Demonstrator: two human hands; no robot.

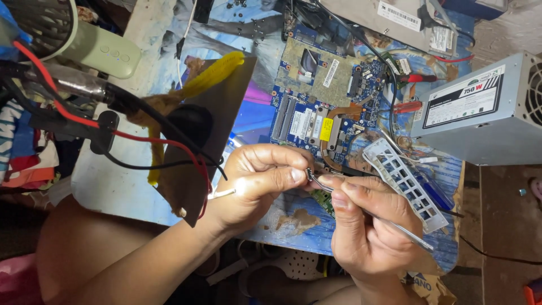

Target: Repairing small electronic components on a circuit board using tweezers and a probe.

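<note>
Our left hand (257, 181) pinches a small dark part (310, 173) at its fingertips; our right hand (367, 226) grips tweezers (361, 210) touching it. We judge a slip could drop it onto the board (322, 113) beyond.

Grey power supply (480, 110) right; blue motherboard (324, 107) centre; white perforated plate (403, 181) beside it.

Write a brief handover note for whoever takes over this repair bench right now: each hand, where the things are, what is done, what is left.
Left hand: pinches a small dark metal part between thumb and finger.
Right hand: grips slim silver metal tweezers, tips at that part.
Blue laptop circuit board lies bare on the table beyond the hands; white perforated metal plate beside it; grey box-shaped power supply further right.
Done: board exposed.
Left: the small part is not yet set down or fitted.
</note>
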